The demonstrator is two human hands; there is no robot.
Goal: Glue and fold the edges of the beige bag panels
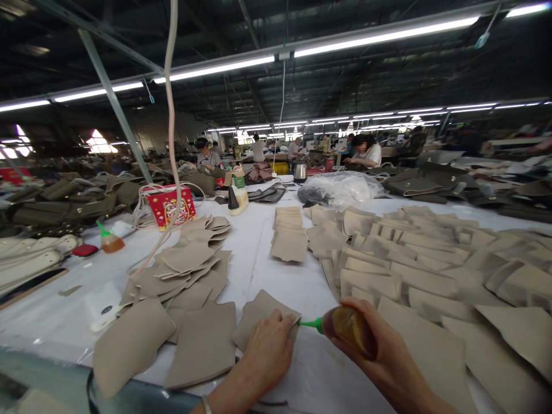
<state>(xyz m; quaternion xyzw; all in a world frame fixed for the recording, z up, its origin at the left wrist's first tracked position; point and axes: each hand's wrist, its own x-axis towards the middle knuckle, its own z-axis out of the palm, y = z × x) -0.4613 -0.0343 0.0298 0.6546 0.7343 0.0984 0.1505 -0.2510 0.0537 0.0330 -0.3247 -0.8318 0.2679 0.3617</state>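
My right hand (379,345) is wrapped round a squeeze bottle (349,329) of amber liquid, tipped on its side. Its green nozzle (313,324) points left, with the tip at the right edge of a beige leather-like piece (256,313). On that same piece rests my left hand (269,345), fingers bent and close together at the edge near the nozzle; the fingertips' undersides are hidden. To the left of this hand lie more flat beige pieces (202,342), some overlapping in a loose stack (185,264).
Rows of overlapping beige pieces (422,259) cover the table's right side, with a small stack (288,236) mid-table. A second green-tipped bottle (111,238), a red box (170,207) and a hanging cable (172,115) are at left. Clear plastic (340,188) lies at the back.
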